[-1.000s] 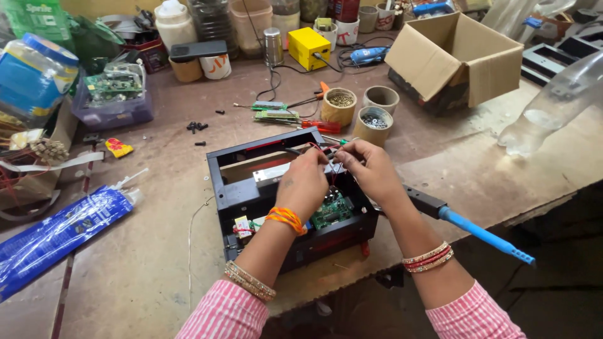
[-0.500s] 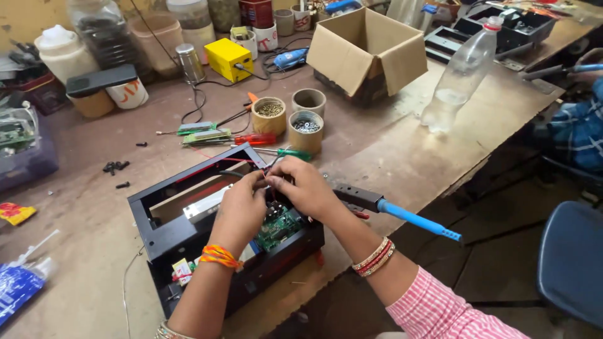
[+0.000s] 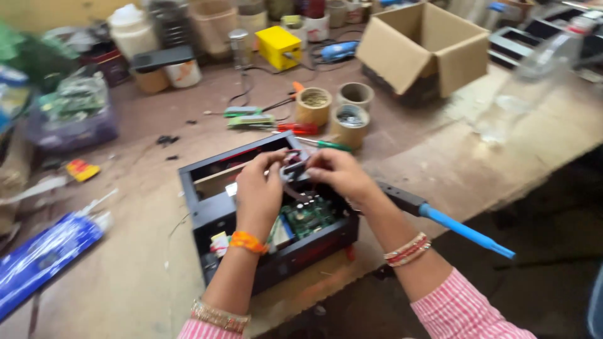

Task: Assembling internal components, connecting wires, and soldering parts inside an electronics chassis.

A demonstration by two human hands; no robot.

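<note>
An open black metal case point(image 3: 213, 210) sits near the front edge of the wooden bench, with a green circuit board point(image 3: 309, 216) inside it. Both hands are over the case. My left hand point(image 3: 259, 191) and my right hand point(image 3: 336, 176) together pinch a small dark part with wires point(image 3: 293, 169) held just above the board. An orange band is on my left wrist, red and white bangles on my right. The frame is blurred, so the part's shape is unclear.
A soldering tool with a blue handle point(image 3: 461, 229) lies right of the case at the bench edge. Behind the case are tape rolls point(image 3: 314, 105), screwdrivers point(image 3: 301, 129), a yellow box point(image 3: 279, 47), a cardboard box point(image 3: 427, 50), a clear bottle point(image 3: 521, 94) and a blue packet point(image 3: 44, 257).
The camera has swung left again, so the case sits more central. Both hands stay over the case on the small part, barely shifted.
</note>
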